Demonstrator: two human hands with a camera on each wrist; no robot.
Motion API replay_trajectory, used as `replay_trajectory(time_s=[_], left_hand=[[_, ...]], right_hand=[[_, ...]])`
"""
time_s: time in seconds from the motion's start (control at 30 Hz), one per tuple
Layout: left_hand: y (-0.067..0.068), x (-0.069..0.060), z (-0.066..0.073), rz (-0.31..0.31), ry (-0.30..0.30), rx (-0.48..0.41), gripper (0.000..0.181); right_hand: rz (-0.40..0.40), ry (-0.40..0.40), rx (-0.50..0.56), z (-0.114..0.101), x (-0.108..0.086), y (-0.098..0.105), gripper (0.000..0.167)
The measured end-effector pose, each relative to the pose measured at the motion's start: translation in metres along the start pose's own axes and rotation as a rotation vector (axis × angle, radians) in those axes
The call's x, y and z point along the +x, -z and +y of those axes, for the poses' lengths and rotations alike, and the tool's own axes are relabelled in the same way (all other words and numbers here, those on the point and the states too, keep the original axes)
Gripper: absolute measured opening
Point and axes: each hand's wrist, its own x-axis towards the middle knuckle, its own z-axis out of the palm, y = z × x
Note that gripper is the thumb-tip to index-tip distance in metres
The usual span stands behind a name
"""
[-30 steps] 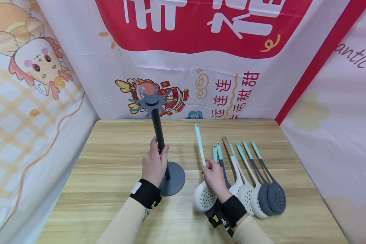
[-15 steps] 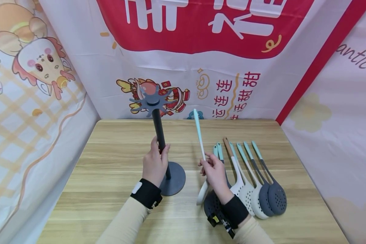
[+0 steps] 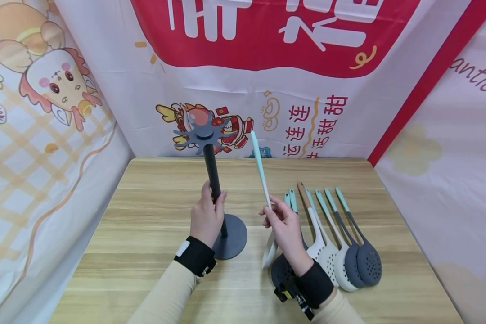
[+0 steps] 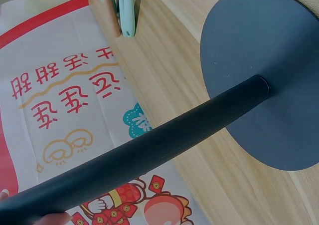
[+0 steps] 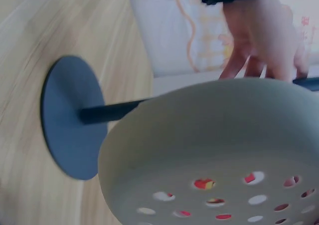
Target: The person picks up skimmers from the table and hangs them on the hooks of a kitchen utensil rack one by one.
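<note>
My left hand (image 3: 205, 219) grips the pole of a dark utensil stand (image 3: 211, 168), which stands on a round base and has a crown of hooks on top. In my right hand (image 3: 287, 234) I pinch a pale slotted skimmer (image 3: 260, 164) by its shaft, its mint handle end tilted up and away. The skimmer's head, turned edge-on and partly behind the hand in the head view, fills much of the right wrist view with its holes (image 5: 216, 201). Fingertips (image 4: 54, 219) of the left hand show beside the pole in the left wrist view.
Several slotted utensils lie side by side on the wooden table (image 3: 154, 202) at the right, among them a dark grey skimmer (image 3: 368, 262) and one with a brown handle tip (image 3: 302, 193). A printed cloth backdrop (image 3: 227, 85) hangs behind the table's far edge.
My right hand has raised the skimmer off the table and tilted it, so its head turned edge-on and its handle end rose up and slightly left. The left hand and stand stay put.
</note>
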Motion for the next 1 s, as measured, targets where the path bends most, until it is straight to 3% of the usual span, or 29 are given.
replay_trajectory(time_s=[0.37,0.7,1.0], left_hand=[[-0.001,0.0,0.0,-0.002,0.005,0.001,0.041],[-0.001,0.0,0.001,-0.003,0.007,0.022,0.041],[0.0,-0.001,0.001,-0.001,0.001,0.027,0.041]], right_hand=[[-0.033,0.136,0.038,-0.024,-0.015,-0.002,0.034],[-0.043,0.288,0.06,-0.03,-0.023,-0.004,0.033],[-0.044,0.344,0.043,-0.033,-0.027,-0.005,0.032]])
